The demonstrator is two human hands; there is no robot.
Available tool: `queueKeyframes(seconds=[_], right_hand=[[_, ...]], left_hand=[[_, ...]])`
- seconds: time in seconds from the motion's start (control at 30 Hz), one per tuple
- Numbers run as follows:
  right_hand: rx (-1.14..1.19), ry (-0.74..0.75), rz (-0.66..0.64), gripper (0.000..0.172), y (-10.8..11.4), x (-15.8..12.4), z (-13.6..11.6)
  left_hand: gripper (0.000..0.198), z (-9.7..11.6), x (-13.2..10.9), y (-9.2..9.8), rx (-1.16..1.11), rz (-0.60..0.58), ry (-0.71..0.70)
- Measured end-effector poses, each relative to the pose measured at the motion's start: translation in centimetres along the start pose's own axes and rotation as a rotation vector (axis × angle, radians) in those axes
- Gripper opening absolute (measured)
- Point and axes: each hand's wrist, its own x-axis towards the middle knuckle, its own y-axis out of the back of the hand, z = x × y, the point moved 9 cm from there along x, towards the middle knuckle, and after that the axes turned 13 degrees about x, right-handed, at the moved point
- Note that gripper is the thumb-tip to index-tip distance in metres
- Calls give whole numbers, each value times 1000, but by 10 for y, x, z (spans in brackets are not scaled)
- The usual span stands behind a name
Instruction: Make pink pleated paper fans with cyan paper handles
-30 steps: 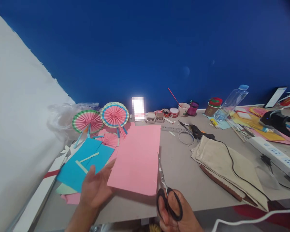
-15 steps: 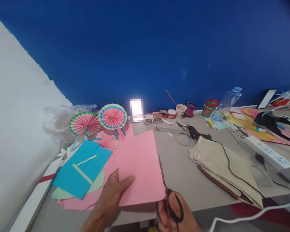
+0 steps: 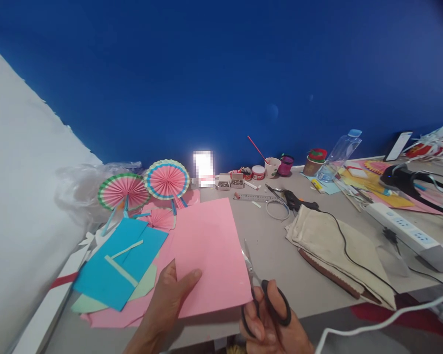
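My left hand (image 3: 172, 290) grips a sheet of pink paper (image 3: 210, 250) near its lower left corner, thumb on top and the other fingers underneath. My right hand (image 3: 271, 319) has its fingers through the black handles of a pair of scissors (image 3: 251, 270). The blades are parted and lie at the paper's right edge. To the left of my left hand, blue paper (image 3: 123, 263) lies with two thin pale green strips on it, over pale green and pink sheets. Behind these stand two folded paper fans, one green-rimmed (image 3: 123, 191) and one blue-and-cream-rimmed (image 3: 167, 179).
A beige cloth (image 3: 335, 246) lies on the right, a black cord across it. Behind it are a glue gun (image 3: 297, 200), a ruler (image 3: 254, 197) and small boxes of metal bits (image 3: 237, 182). A white power strip (image 3: 402, 226) and a tilted plastic bottle (image 3: 339, 155) are farther right.
The scissors' blades and handles have opened wider, and my right hand's fingers have spread with them. The whole view has shifted slightly. My left hand keeps its grip on the pink paper.
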Motion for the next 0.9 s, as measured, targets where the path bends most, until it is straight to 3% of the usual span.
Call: queueKeyframes(seconds=[0.3,0.63,0.9], right_hand=[[0,69,12,52,1,4,-3],[-55,54,39,52,12,-3,-2],[57,66,101,44,7,-5,5]], left_hand=[[87,-10,-7,-8,-24,-35,53],[60,-5,-3,-1,142,-33,23],[56,-2,-11,-4,67,45,21]])
